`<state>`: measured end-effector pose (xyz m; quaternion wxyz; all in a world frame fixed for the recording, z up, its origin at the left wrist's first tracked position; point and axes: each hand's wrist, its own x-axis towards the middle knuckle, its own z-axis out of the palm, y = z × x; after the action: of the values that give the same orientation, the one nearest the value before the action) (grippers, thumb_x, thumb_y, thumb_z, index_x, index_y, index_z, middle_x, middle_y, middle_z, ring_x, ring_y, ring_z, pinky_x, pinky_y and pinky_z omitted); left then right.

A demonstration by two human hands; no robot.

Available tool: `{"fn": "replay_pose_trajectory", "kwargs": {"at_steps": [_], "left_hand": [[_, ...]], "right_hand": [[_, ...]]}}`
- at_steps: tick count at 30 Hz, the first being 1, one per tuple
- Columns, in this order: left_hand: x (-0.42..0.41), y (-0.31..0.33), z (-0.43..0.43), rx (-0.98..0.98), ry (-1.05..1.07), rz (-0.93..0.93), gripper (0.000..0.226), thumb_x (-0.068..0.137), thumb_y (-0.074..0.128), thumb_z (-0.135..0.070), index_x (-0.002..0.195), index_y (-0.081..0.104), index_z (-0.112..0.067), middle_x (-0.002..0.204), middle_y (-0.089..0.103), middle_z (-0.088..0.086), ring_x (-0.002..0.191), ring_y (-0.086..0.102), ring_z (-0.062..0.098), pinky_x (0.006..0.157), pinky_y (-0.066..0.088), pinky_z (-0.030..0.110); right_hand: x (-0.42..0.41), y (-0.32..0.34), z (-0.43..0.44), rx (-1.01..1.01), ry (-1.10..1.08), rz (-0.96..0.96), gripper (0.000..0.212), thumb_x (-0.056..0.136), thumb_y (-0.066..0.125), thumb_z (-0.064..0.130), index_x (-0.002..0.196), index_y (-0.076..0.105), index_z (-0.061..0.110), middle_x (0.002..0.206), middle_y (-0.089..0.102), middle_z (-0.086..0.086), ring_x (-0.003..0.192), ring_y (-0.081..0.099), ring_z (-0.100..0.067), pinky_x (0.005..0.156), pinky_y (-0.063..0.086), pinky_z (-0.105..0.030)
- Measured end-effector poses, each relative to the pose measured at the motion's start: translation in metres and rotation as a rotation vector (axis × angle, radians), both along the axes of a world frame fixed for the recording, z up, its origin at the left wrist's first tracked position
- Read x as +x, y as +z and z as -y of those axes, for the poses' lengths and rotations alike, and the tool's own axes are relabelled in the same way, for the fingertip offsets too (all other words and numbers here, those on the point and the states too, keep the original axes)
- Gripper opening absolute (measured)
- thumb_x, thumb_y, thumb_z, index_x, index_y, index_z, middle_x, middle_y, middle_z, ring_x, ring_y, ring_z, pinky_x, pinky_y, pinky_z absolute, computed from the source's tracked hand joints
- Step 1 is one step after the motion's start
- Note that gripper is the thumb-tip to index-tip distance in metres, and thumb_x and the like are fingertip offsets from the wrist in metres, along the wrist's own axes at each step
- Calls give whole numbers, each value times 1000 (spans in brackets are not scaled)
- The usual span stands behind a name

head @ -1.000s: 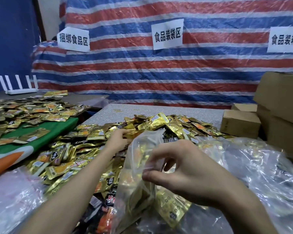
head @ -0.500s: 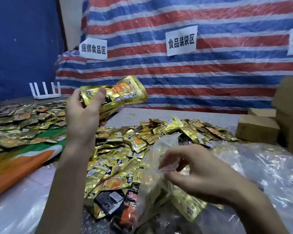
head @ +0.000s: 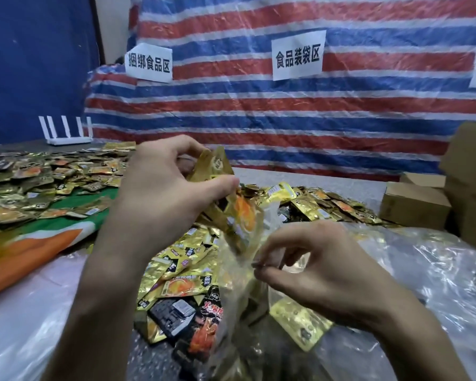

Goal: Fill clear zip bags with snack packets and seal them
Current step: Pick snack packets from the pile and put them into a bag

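Note:
My left hand (head: 160, 193) grips a few gold snack packets (head: 220, 177) by their upper end, their lower ends dipping into the mouth of a clear zip bag (head: 237, 281). My right hand (head: 313, 270) pinches the bag's rim between thumb and fingers and holds the mouth open. Gold packets show through the bag's wall lower down. A heap of gold and black snack packets (head: 187, 265) lies on the table just behind and left of the bag.
More packets (head: 39, 177) cover the green and orange cloth (head: 33, 237) at left. Filled clear bags (head: 429, 270) pile at right, cardboard boxes (head: 415, 204) behind them. A white router (head: 66, 133) stands far left. A striped tarp with paper signs hangs behind.
My left hand picked packets out of the heap, lifted them high, then brought them down and right into the bag's mouth. My right hand kept pinching the bag's rim.

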<state>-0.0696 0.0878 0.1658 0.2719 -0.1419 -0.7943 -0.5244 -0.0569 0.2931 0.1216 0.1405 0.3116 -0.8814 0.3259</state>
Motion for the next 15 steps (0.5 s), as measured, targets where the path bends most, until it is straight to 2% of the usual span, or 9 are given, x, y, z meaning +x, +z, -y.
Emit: {"fn": "replay_pose_trajectory", "kwargs": {"at_steps": [1, 4, 8, 13, 15], "left_hand": [[-1, -2, -4, -7, -21, 19, 32, 64, 86, -28, 89, 69, -20, 74, 75, -4, 59, 72, 10, 48, 58, 27], [-6, -12, -18, -135, 55, 47, 29, 69, 87, -36, 87, 67, -24, 78, 74, -5, 66, 72, 17, 60, 61, 43], [-11, -19, -25, -373, 276, -74, 29, 76, 76, -51, 89, 62, -29, 76, 68, -6, 73, 65, 23, 69, 55, 45], [-10, -15, -20, -259, 184, -211, 24, 80, 78, -43, 89, 64, -26, 76, 66, -7, 72, 65, 21, 65, 54, 44], [-10, -16, -19, -285, 160, -236, 25, 79, 78, -43, 92, 64, -27, 77, 67, -8, 72, 65, 19, 65, 55, 42]], "right_hand": [[1, 0, 2, 6, 21, -4, 7, 80, 78, 17, 81, 77, 24, 71, 70, 15, 72, 66, -7, 65, 51, -24], [1, -3, 8, 10, 41, -52, 6, 82, 79, 18, 83, 78, 23, 76, 70, 12, 74, 65, -7, 66, 51, -25], [1, -5, 11, 1, 33, -86, 4, 82, 79, 20, 83, 78, 23, 79, 69, 12, 75, 65, -7, 67, 52, -31], [1, -4, 10, 8, 27, -106, 5, 82, 79, 22, 85, 79, 25, 79, 70, 15, 76, 64, -4, 66, 51, -27], [1, -4, 10, 8, 22, -105, 5, 81, 79, 21, 85, 79, 25, 79, 69, 14, 74, 64, -5, 66, 51, -30]]}}
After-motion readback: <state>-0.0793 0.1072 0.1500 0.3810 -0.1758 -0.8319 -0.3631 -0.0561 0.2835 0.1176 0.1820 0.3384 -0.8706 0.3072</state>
